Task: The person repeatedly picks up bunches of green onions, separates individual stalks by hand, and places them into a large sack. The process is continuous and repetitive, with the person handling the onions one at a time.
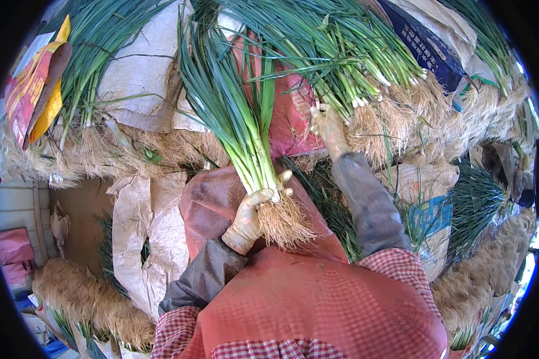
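Note:
My left hand [247,220], in a pale, soiled glove, grips a bunch of green onions [251,152] just above its roots. The green leaves point away from me, and the tan roots [285,222] hang over my red apron. To the right, my right hand [328,125], gloved too, is at the near left edge of a large pile of green onions [355,67]. Its fingers touch or nearly touch the white stem ends there; whether they grip one cannot be told. Between the hands lies a red sheet [294,116].
More green onions [99,54] lie at the upper left beside pale woven sacks [139,76] and a red-yellow bag [36,89]. A dark blue printed bag [426,45] is at the upper right. Root-out stacks [90,300] stand at both lower sides.

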The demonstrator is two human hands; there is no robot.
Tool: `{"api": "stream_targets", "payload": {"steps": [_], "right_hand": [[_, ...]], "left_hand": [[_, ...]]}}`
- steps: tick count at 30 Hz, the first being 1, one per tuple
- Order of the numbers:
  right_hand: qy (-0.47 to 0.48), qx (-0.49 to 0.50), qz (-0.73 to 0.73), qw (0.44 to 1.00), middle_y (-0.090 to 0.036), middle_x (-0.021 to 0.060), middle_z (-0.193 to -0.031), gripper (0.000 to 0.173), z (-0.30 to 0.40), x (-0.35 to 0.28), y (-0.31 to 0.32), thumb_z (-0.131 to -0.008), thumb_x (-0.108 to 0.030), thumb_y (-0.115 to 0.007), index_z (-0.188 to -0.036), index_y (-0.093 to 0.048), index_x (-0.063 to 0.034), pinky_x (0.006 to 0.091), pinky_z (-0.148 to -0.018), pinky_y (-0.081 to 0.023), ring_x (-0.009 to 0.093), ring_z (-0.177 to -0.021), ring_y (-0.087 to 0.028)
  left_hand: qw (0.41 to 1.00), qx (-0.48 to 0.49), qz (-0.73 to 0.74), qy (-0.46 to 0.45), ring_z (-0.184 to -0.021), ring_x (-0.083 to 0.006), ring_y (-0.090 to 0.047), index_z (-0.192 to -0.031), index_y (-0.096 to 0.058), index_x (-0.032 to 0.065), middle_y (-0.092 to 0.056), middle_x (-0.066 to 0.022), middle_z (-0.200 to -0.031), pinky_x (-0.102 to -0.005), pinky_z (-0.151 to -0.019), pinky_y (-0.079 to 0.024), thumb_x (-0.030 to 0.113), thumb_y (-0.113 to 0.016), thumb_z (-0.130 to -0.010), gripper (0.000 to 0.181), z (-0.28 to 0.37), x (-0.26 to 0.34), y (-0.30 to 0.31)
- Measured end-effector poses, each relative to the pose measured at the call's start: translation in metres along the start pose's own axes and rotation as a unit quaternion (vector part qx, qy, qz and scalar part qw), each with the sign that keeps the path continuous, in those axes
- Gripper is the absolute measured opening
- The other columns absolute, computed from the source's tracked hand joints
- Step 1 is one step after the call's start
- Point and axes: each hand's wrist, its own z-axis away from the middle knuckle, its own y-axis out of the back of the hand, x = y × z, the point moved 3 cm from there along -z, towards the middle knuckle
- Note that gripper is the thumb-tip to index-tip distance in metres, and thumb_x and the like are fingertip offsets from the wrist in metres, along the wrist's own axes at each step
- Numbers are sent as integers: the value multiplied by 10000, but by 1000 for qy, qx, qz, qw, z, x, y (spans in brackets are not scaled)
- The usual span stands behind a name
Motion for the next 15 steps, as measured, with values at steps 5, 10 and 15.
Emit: {"api": "stream_targets", "payload": {"steps": [5, 10, 15], "right_hand": [[-85, -164, -119, 976, -572, 33, -677, 225, 63, -33, -6, -867, -241, -634, -903, -556, -33, 231, -446, -413, 94, -512, -518], [-39, -180, -16, 983, -562, 13, -691, 211, 154, -43, 7, -839, -209, -689, -870, -597, -22, 239, -509, -417, 72, -557, -484], [-82, -213, -9, 974, -536, 15, -688, 307, 141, -60, 9, -866, -321, -649, -901, -601, -19, 260, -535, -414, 80, -581, -476]], "left_hand": [[999, -18, -28, -15, -990, -234, -602, -1296, -445, -29, -607, -136, -1116, -343, -917, -476, 88, -641, -773, 571, 9, 9, 7], [996, 31, -80, 34, -874, -176, -622, -1207, -515, -14, -633, -67, -964, -322, -816, -512, 51, -646, -788, 444, 0, -3, -5], [996, 28, -61, 58, -813, -185, -634, -1144, -552, 14, -645, -69, -937, -329, -757, -534, 34, -679, -769, 397, -7, -12, -6]]}}
